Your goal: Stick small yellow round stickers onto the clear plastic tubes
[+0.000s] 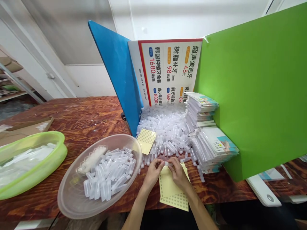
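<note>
My left hand [153,174] and my right hand [177,175] meet above the table's front edge, both with fingers pinched. Between their fingertips is a small translucent plastic tube [166,163], mostly covered by the fingers. Beneath the hands lie yellow sticker sheets [169,185] with rows of small round dots, overlapping one another. Just beyond my hands spreads a large heap of similar translucent tubes [168,127]. Another yellow sticker sheet [146,140] rests on the heap's left side.
A translucent plastic basket [69,195] with tubes stands at left, beside a green basket [59,159]. Stacks of printed cards [211,143] stand right of the heap. Blue [117,70] and green boards [254,83] flank the heap, with a printed sign [168,70] behind.
</note>
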Available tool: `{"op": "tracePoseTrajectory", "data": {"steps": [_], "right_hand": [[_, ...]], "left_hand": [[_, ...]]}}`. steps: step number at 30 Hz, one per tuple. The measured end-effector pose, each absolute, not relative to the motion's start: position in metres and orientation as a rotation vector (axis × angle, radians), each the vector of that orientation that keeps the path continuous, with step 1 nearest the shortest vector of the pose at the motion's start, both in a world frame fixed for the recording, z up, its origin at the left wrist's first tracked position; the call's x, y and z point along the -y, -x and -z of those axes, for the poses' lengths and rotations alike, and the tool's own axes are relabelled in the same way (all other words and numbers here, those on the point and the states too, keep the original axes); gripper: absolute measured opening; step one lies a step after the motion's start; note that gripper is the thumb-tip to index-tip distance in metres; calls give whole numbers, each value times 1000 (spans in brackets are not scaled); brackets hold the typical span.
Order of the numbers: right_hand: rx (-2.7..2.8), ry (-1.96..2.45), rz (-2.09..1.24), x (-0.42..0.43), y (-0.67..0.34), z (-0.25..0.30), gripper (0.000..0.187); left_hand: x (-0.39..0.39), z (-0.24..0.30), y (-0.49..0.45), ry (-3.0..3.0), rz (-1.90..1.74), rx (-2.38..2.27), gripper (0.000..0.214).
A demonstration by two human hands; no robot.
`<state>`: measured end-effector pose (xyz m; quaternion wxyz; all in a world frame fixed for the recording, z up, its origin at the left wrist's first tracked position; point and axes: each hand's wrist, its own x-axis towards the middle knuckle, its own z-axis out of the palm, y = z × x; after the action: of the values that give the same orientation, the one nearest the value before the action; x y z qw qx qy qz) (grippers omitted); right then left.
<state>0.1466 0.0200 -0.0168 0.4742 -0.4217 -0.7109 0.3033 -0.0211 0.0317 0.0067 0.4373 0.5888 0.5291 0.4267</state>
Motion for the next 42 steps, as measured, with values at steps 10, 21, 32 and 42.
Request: {"op": "tracePoseTrajectory", "data": {"steps": [10, 21, 32, 42], "right_hand": [[1739, 1044, -750, -20, -146, 14, 15], [1740, 1046, -753, -16, -146, 8, 16], [1733, 1055, -761, -18, -146, 9, 15], [1819, 981, -612, -13, -146, 10, 31]], "left_hand": [[-30, -10, 21, -1480, -1057, -1294, 36], [-30, -8, 20, -1475, -1060, -1305, 38], [-22, -14, 23, -1385, -1145, -1331, 42], [-9, -18, 7, -999, -1078, -1191, 49]]}}
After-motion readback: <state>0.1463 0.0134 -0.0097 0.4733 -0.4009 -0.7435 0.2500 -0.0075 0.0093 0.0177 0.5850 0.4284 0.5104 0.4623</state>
